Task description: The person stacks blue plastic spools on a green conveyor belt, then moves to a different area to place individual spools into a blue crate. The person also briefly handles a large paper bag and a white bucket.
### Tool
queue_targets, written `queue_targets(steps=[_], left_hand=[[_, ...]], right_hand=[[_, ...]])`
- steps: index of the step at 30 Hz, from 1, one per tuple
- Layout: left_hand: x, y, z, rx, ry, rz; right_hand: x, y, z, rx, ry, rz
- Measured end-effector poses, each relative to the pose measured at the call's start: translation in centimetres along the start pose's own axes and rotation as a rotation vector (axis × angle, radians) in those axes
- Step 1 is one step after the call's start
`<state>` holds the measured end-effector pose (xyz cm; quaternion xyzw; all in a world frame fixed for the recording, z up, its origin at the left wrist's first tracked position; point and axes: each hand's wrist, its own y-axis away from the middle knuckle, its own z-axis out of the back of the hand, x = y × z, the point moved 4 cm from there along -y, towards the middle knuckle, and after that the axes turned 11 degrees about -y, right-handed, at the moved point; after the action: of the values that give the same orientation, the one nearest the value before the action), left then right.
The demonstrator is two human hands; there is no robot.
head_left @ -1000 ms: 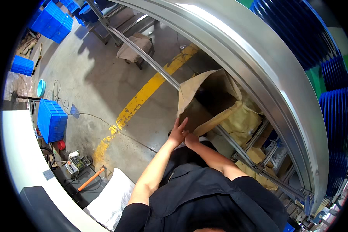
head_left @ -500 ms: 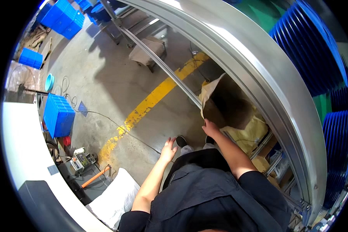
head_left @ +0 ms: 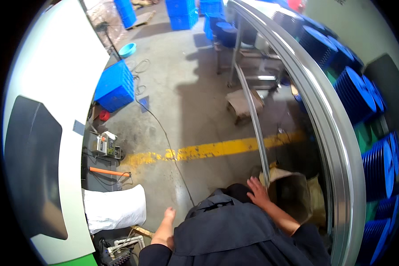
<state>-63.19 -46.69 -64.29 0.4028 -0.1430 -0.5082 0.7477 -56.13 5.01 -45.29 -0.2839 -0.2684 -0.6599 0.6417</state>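
Observation:
My right hand (head_left: 258, 191) has its fingers stretched out and holds nothing. Just to its right is the open mouth of a yellowish sack (head_left: 314, 195), dark inside, below the metal frame. My left hand (head_left: 169, 215) hangs low over the floor on the left side of my body, and its fingers are too foreshortened to make out. Nearest to it lies a stuffed white sack (head_left: 115, 208). A thin metal crossbar (head_left: 252, 115) runs down toward my right hand and the yellowish sack.
A metal-framed bench (head_left: 312, 95) with stacked blue ribbed reels (head_left: 377, 166) flanks my right. A white machine (head_left: 75, 57) stands left. Ahead are a cable (head_left: 164, 129) on the floor, a blue crate (head_left: 115, 86), a turquoise basin (head_left: 127, 49) and a low padded stool (head_left: 245, 104).
My right hand has come away from the yellowish sack's rim and opened. My left hand has dropped back toward my side. The view has turned right, and the white sack shows more fully.

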Motion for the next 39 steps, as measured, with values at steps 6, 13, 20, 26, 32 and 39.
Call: queue_targets(steps=[6,13,20,26,32,39], left_hand=[[-5.7,-2.8,1.8,0.11,0.248,-0.008],[-16.2,-12.8,8.5,0.175,0.443,-0.14],[-24.7,-22.2,24.7,-0.163,0.818,-0.137],[-25.7,-32.5,29.5,-0.009,-0.211,-0.411],[-35.9,-44.2,44.1,0.002,-0.051,-0.14],[-56.8,-63.2,66.8,-0.221,-0.416,-0.476]], right_hand=[[-13.7,-1.6,-10.0,0.348,-0.635,-0.216],[-20.5,-15.2,-7.3,0.602,-0.221,-0.902],[-22.5,-41.6,-4.8,0.502,-0.075,-0.667],[-7.3,-80.6,-2.6,0.079,-0.403,-0.361],[-0.4,-99.0,-5.5,0.334,-0.362,0.122],[-22.4,-93.1,-4.6,0.546,0.017,-0.711]])
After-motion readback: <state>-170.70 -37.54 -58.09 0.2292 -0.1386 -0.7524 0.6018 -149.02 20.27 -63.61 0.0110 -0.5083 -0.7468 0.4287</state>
